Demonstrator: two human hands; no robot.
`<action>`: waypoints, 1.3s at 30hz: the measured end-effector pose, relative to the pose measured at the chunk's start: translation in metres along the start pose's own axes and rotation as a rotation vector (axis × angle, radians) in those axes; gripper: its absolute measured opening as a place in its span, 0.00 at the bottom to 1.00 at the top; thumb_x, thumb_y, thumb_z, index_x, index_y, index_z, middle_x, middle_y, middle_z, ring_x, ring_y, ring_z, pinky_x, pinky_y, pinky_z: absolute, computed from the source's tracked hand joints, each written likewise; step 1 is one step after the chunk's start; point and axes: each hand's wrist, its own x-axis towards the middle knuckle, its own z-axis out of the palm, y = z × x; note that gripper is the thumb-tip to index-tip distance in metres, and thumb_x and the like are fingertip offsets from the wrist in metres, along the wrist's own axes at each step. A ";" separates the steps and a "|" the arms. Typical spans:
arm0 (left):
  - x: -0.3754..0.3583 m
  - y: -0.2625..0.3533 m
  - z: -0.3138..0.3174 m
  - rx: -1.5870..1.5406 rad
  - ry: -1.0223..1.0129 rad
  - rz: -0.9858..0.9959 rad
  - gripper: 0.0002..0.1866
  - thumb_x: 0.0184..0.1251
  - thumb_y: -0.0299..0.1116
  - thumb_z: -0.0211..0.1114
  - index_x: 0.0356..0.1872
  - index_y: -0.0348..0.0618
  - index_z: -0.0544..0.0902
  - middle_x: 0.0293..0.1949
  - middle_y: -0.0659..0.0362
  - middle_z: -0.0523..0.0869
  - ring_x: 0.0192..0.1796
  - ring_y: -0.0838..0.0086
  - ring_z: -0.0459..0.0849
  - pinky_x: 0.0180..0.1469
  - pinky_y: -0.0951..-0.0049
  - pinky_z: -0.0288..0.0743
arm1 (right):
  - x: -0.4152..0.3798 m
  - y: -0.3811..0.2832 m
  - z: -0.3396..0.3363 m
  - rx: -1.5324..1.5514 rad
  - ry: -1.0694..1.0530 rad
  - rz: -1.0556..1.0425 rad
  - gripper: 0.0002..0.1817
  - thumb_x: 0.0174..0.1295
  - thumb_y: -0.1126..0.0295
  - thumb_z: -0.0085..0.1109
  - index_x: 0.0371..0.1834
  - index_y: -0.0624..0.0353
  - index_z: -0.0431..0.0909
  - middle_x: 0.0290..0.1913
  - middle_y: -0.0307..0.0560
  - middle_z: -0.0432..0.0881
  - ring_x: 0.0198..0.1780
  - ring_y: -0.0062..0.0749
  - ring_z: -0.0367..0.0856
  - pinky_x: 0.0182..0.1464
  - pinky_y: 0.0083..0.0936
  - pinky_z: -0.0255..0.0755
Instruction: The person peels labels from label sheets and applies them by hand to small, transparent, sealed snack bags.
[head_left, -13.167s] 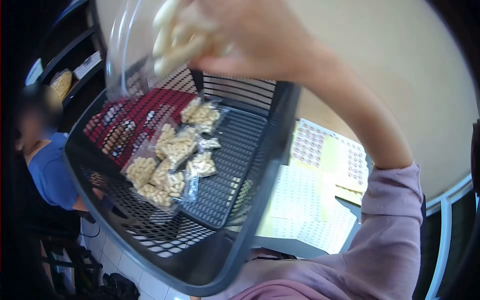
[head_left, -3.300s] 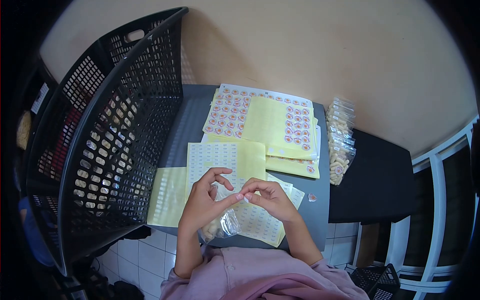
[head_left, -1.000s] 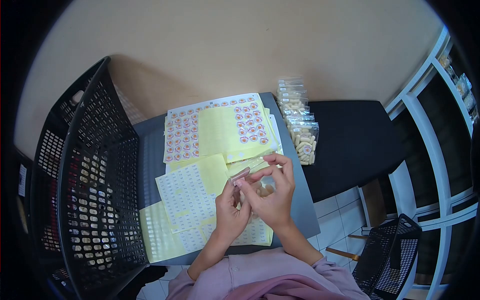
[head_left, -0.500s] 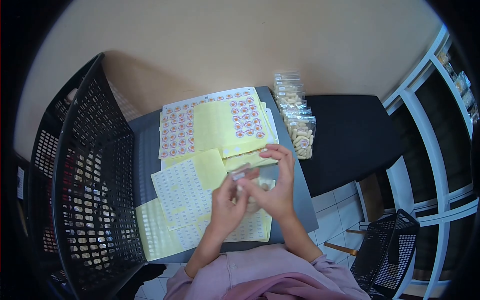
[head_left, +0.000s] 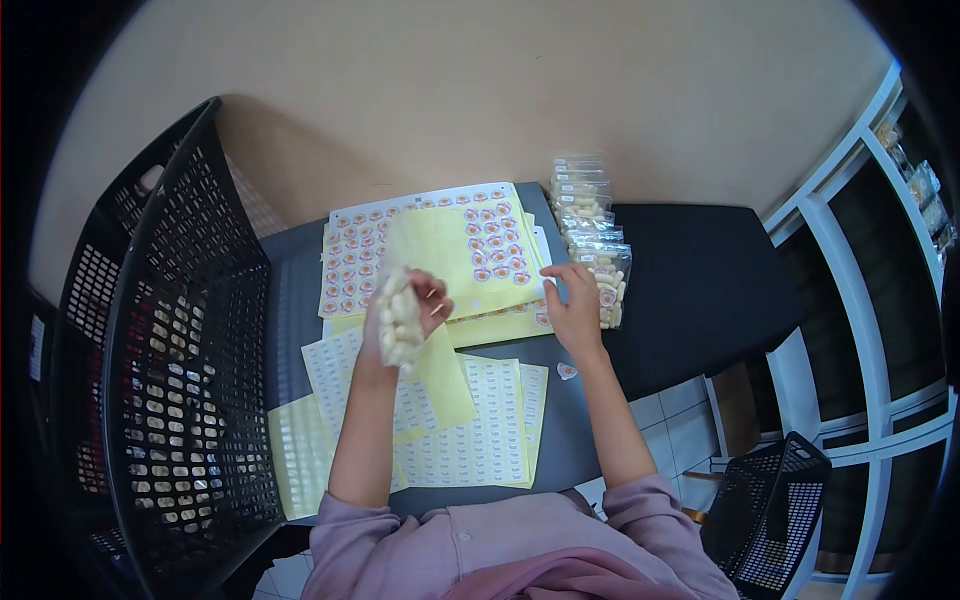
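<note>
My left hand (head_left: 432, 300) grips a clear plastic bag of pale, finger-shaped snacks (head_left: 400, 325), held upright above the sheets on the left. My right hand (head_left: 575, 308) is over the right edge of the round-sticker sheets (head_left: 495, 235), thumb and forefinger slightly apart with nothing visible between them. A yellow backing area shows where stickers are gone from the top sheet. Nearer me lie sheets of small white labels (head_left: 470, 440). One loose round sticker (head_left: 567, 371) rests on the grey table below my right hand.
Filled snack bags (head_left: 602, 262) stand in a row along the table's right side, beside a black surface (head_left: 690, 290). A tall black perforated basket (head_left: 190, 350) borders the left. Another black basket (head_left: 765, 515) sits low at right, near white shelving (head_left: 850, 290).
My hands have parted from working together on the bag. The left has carried it left and up; the right has moved slightly right and up. The label sheets and loose sticker are more visible.
</note>
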 end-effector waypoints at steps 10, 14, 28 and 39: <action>0.085 -0.028 -0.029 0.021 0.048 -0.306 0.19 0.63 0.40 0.38 0.45 0.39 0.72 0.37 0.60 0.78 0.39 0.75 0.77 0.39 0.74 0.73 | 0.022 -0.002 0.015 -0.326 -0.277 -0.140 0.11 0.41 0.66 0.63 0.29 0.57 0.80 0.31 0.43 0.76 0.41 0.36 0.70 0.47 0.34 0.61; 0.087 -0.037 -0.026 0.053 0.168 -0.267 0.19 0.64 0.39 0.37 0.45 0.38 0.71 0.41 0.58 0.78 0.44 0.74 0.77 0.43 0.74 0.72 | 0.024 0.001 0.021 -0.333 -0.284 -0.056 0.11 0.40 0.65 0.64 0.26 0.58 0.79 0.30 0.44 0.77 0.39 0.37 0.72 0.48 0.34 0.60; 0.086 -0.039 -0.024 0.034 0.217 -0.241 0.18 0.64 0.37 0.36 0.45 0.35 0.68 0.47 0.51 0.75 0.50 0.68 0.74 0.52 0.71 0.70 | 0.020 -0.002 0.032 -0.562 -0.217 -0.149 0.05 0.43 0.68 0.60 0.18 0.57 0.79 0.25 0.42 0.78 0.34 0.34 0.73 0.41 0.32 0.60; 0.091 -0.041 -0.026 0.165 0.224 -0.250 0.23 0.62 0.37 0.35 0.54 0.31 0.63 0.48 0.49 0.75 0.47 0.68 0.76 0.50 0.74 0.72 | 0.018 0.011 0.030 -0.322 -0.249 0.031 0.05 0.48 0.72 0.54 0.21 0.60 0.77 0.26 0.46 0.78 0.35 0.37 0.73 0.40 0.33 0.60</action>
